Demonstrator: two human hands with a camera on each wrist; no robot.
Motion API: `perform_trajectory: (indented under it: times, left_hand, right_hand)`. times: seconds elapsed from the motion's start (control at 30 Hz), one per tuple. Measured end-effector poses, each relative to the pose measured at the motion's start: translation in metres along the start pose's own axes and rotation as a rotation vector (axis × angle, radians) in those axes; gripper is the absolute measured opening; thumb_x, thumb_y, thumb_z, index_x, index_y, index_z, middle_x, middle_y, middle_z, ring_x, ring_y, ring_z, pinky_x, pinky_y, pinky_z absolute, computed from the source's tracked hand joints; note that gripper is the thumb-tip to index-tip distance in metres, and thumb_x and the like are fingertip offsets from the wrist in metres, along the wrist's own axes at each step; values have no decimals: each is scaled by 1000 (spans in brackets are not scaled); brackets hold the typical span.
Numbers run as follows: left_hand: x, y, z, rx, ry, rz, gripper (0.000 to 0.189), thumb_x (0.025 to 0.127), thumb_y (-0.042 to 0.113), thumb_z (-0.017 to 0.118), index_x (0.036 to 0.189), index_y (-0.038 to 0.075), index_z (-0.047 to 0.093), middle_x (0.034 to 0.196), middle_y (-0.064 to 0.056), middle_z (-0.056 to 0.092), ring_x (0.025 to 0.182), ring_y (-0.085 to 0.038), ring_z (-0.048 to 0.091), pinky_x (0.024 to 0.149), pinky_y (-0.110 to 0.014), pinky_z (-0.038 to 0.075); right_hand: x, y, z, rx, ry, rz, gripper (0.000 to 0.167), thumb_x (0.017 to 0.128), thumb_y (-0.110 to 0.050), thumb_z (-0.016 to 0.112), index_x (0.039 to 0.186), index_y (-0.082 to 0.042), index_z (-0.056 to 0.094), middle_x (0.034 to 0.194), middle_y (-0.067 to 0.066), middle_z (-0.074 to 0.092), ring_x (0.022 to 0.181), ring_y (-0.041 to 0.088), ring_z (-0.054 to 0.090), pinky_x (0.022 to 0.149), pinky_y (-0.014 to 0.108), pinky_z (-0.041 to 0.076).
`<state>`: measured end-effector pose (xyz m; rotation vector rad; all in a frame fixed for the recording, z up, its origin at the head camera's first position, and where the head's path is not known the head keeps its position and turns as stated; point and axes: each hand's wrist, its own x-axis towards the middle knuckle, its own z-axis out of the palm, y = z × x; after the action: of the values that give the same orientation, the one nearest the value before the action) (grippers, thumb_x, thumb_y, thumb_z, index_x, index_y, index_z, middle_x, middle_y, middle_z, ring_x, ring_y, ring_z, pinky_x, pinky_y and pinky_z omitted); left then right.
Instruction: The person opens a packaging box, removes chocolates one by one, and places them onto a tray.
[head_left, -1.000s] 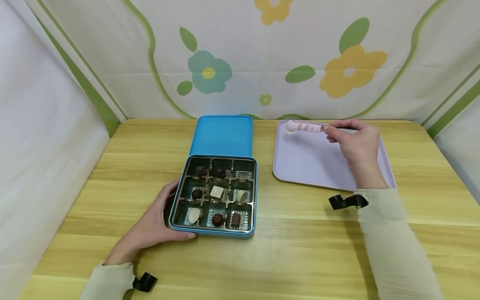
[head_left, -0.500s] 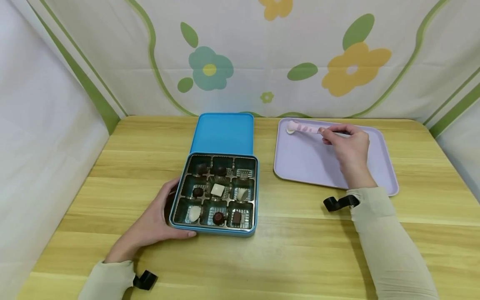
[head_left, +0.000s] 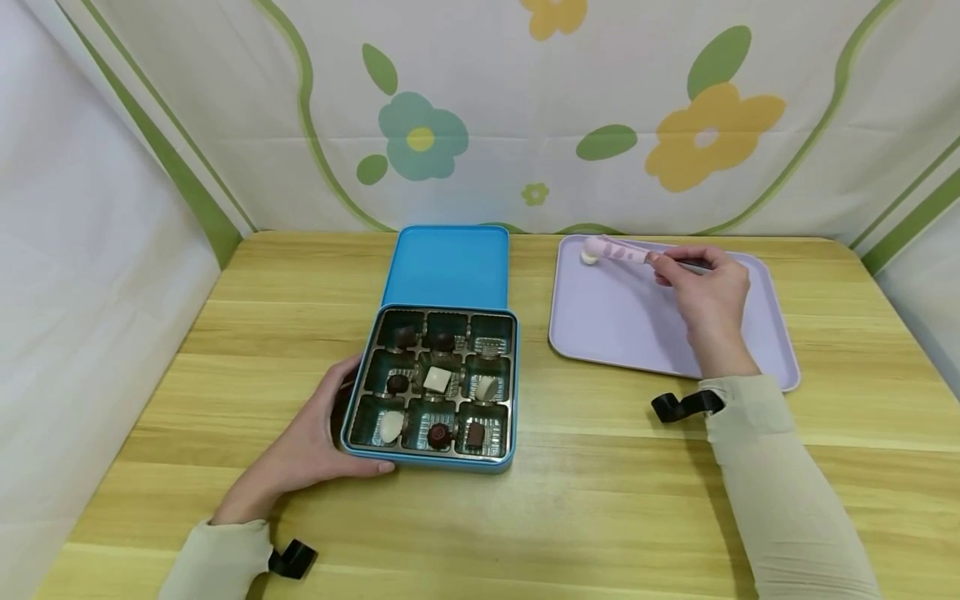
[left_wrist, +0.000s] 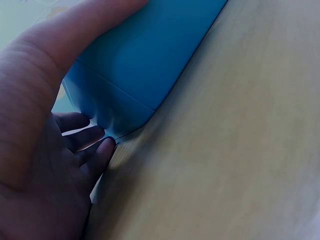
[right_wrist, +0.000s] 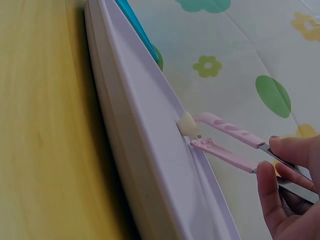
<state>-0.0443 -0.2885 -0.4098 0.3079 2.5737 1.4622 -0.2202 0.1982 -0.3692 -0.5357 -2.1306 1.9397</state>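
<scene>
The right hand (head_left: 705, 287) holds a pair of pink-tipped tongs (head_left: 621, 251) by the metal end, with thumb and fingers (right_wrist: 267, 192) pinched around the two arms. The pink tips reach to the far left corner of the lilac tray (head_left: 622, 333), where a small white chocolate (head_left: 589, 257) sits. In the right wrist view the chocolate (right_wrist: 187, 124) touches the upper tip; the lower tip lies just beside it, and the two tips stand slightly apart. Whether the chocolate rests on the tray floor or is lifted clear cannot be told.

The left hand (head_left: 307, 454) steadies the blue tin (head_left: 431, 457) at its near left corner. The thumb lies straight along the front wall, and the fingers (left_wrist: 85, 140) curl against the left side wall. The tin's blue lid (head_left: 446, 267) lies flat on the table (head_left: 600, 517) behind it. The tin's dark insert has nine compartments in a three-by-three grid. White pieces lie in the centre, the middle right and the near left compartments. Dark pieces lie in several others. The far right compartment shows only its ribbed floor.

The tray sits to the right of the tin, apart from it.
</scene>
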Motion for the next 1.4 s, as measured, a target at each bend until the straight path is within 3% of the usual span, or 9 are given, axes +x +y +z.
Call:
perform_trajectory:
  times: [0.5, 0.73, 1.07, 1.17, 1.3, 1.4]
  left_hand:
    - [1, 0, 2, -11, -5, -2, 136, 65, 22, 106, 170, 41, 21, 164, -5, 43, 137, -23, 50, 110, -18, 41]
    - [1, 1, 1, -6, -5, -3, 136, 65, 23, 106, 170, 40, 21, 164, -5, 43, 138, -26, 49, 110, -19, 40]
    - [2, 1, 2, -9, -3, 0, 137, 65, 23, 107, 170, 40, 21, 165, -5, 42, 141, -28, 47, 111, -19, 39]
    - [3, 1, 2, -14, -8, 6, 137, 65, 23, 107, 170, 39, 21, 166, -5, 40, 142, -28, 46, 112, -19, 38]
    - [4, 2, 2, -16, -6, 9, 137, 64, 23, 107, 170, 40, 21, 167, -5, 40, 142, -28, 46, 112, -18, 37]
    - [5, 1, 3, -16, -7, 10, 137, 64, 23, 107, 170, 40, 21, 166, -5, 41, 142, -29, 46, 113, -19, 38]
  right_hand:
    - [0, -1, -4, 50, -1, -12, 24, 84, -15, 93, 100, -10, 76, 91, -6, 73, 68, 3, 74, 69, 16, 61]
    - [0, 2, -2, 4, -9, -16, 23, 86, -19, 93, 99, -11, 75, 104, -1, 65, 66, 2, 73, 69, 16, 61]
    - [-1, -3, -2, -51, -3, 0, 25, 85, -27, 93, 102, -16, 78, 108, -5, 63, 65, 0, 74, 63, 14, 56]
    - [-3, -7, -4, 14, 22, -20, 26, 84, -23, 94, 102, -14, 78, 103, -4, 66, 64, 2, 74, 66, 14, 58]
    - [-6, -13, -3, 112, -7, -73, 27, 82, -14, 95, 102, -9, 78, 94, -3, 73, 66, 6, 76, 70, 17, 62]
    - [-11, -17, -1, 57, -64, -132, 28, 84, -14, 94, 105, -8, 78, 90, -7, 76, 71, 4, 76, 72, 16, 61]
